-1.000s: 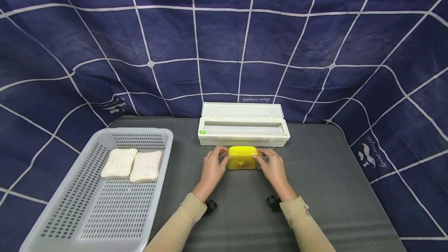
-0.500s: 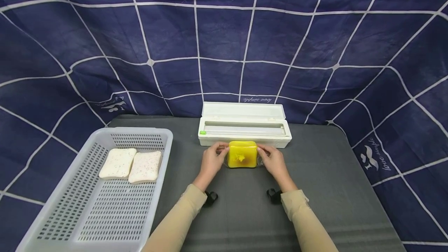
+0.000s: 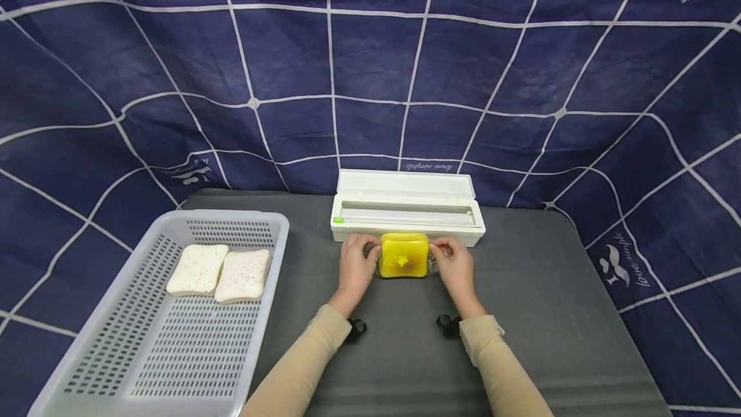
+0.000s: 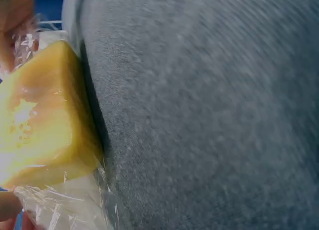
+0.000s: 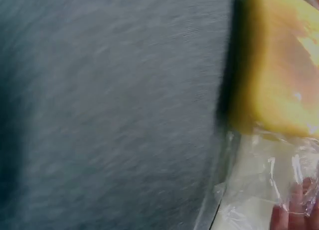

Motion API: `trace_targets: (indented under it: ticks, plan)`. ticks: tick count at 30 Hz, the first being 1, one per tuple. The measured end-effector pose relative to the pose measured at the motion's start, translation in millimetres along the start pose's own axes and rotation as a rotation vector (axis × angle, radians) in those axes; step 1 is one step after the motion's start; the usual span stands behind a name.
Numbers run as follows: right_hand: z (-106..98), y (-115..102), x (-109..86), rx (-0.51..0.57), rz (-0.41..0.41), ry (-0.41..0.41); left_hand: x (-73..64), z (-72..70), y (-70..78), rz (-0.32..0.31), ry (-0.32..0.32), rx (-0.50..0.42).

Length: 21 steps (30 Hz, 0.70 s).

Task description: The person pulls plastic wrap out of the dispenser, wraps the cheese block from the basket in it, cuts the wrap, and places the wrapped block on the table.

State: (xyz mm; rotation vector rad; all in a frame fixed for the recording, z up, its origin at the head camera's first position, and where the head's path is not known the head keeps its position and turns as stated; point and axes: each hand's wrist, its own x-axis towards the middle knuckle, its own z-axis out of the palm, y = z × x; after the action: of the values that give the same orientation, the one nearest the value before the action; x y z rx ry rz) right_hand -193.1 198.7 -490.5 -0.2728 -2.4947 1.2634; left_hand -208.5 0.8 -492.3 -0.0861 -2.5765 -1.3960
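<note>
A yellow square bread slice (image 3: 404,256), browned in the middle with a pale star-shaped mark, is wrapped in clear cling film. It lies close over the grey table, face toward the head camera. At its left side my left hand (image 3: 356,268) pinches the film between thumb and fingers. My right hand (image 3: 454,269) pinches the film at the opposite side. Loose cling film (image 4: 65,205) sticks out past the slice's edge in the left wrist view. Fingers (image 5: 294,210) show through crumpled film in the right wrist view.
Right behind the hands stands a white cling film dispenser (image 3: 405,232), lid raised, roll inside, green cutter at its left. A grey perforated basket (image 3: 272,288) on the left holds two white bread slices (image 3: 198,269). Blue checked cloth (image 3: 370,63) walls the table's back and sides.
The bread slice has tipped so that its broad browned face shows instead of its edge. Both hands have shifted their fingers onto the film at its sides.
</note>
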Motion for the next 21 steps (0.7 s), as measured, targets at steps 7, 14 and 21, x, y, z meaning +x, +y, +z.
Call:
trace_targets:
  ticks: [7, 14, 21]
  plan:
    - [2.1, -3.9, -7.9, -0.157, -0.143, 0.057, 0.5, -9.8, -3.1, 0.008, -0.059, 0.013]
    - [7.0, -28.7, 4.4, -0.127, -0.291, 0.120, 19.8, -31.1, -10.7, -0.059, 0.153, -0.042]
    - [38.7, -70.9, 13.0, -0.068, -0.340, -0.012, 43.1, -47.7, -23.2, -0.092, 0.184, -0.048]
